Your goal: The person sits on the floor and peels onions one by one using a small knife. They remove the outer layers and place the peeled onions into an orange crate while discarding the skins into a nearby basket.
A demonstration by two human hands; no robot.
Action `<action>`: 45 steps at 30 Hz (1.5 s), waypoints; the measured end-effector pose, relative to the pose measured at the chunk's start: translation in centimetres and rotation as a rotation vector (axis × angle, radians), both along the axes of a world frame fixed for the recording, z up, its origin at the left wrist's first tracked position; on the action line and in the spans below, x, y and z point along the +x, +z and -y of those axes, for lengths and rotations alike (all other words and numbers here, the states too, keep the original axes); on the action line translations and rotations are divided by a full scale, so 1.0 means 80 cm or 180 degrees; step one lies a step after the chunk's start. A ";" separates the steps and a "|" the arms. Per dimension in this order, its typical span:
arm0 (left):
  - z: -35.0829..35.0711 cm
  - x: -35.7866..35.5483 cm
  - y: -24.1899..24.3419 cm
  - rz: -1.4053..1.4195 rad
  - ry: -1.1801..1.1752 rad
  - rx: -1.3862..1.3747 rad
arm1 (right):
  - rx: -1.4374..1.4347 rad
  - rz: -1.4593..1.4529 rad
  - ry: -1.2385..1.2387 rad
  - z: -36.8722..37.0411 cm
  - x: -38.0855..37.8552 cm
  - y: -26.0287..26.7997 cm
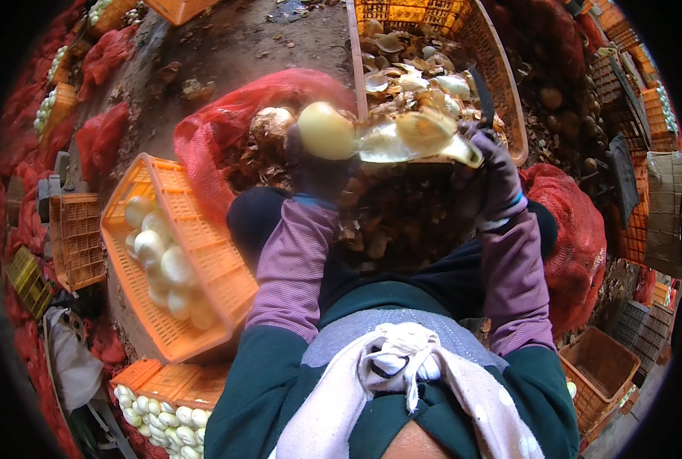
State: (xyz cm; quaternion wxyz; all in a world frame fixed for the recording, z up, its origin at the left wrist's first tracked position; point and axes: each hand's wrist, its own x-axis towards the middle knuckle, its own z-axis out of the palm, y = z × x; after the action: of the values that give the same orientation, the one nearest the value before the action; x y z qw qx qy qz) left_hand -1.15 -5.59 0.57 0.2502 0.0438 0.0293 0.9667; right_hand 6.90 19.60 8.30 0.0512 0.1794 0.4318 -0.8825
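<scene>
My gloved left hand point(321, 169) holds a peeled, pale onion point(325, 131) above the front of an orange crate point(504, 86) of onion skins. From the onion a wide, translucent strip of skin point(407, 137) stretches right to my gloved right hand point(484, 149). That hand grips a knife, its dark blade point(482, 94) pointing up, and touches the skin's end. Just left of the held onion, an unpeeled onion point(272, 123) rests in an open red mesh bag point(203, 137). The fingers of both hands are partly hidden.
At my left a tilted orange crate point(203, 246) holds peeled onions point(163, 252). Below it stands another crate point(168, 381) with many peeled onions. A full red mesh bag point(567, 246) lies by my right knee. Loose skins cover the ground between my legs; more crates and red bags line both sides.
</scene>
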 end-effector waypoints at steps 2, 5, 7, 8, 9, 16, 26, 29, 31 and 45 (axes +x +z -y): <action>0.000 0.007 0.009 -0.0117 -0.0029 -0.0350 | -0.0381 -0.0182 -0.0212 -0.002 -0.009 0.018; 0.003 0.013 0.020 -0.0101 0.0162 -0.0831 | -0.0186 -0.0517 -0.0220 -0.008 -0.014 0.039; 0.006 0.014 0.026 0.0348 -0.0079 -0.0092 | -0.0145 -0.0700 -0.0194 -0.011 -0.010 0.055; 0.007 0.011 0.019 0.0273 -0.0095 -0.0110 | -0.0108 -0.0683 -0.0273 -0.016 -0.011 0.061; 0.009 0.009 0.012 0.0197 -0.0118 -0.0133 | -0.0076 -0.0667 -0.0358 -0.020 -0.013 0.067; -0.007 0.007 0.001 0.0361 -0.0351 -0.0627 | 0.4095 -0.0563 -0.0657 -0.093 -0.091 -0.021; -0.018 0.013 0.001 -0.0284 -0.0304 -0.1603 | 0.0642 0.0428 0.0305 0.106 0.027 -0.025; -0.031 0.016 0.013 -0.0362 -0.0526 -0.1397 | 0.0532 0.0131 0.0368 0.117 0.027 -0.022; -0.044 0.022 0.031 -0.0334 -0.0272 -0.2038 | 0.0620 -0.0022 0.0355 0.116 0.025 -0.041; -0.041 0.004 0.008 -0.1686 0.0547 -0.5004 | 0.1348 -0.0087 0.0092 0.100 -0.013 -0.082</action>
State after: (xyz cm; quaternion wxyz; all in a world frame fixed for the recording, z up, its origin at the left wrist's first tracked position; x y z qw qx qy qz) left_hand -0.80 -2.32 1.21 0.1181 0.0799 0.7567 0.6380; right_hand 5.86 11.61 1.73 0.0191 0.1680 0.6107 -0.7736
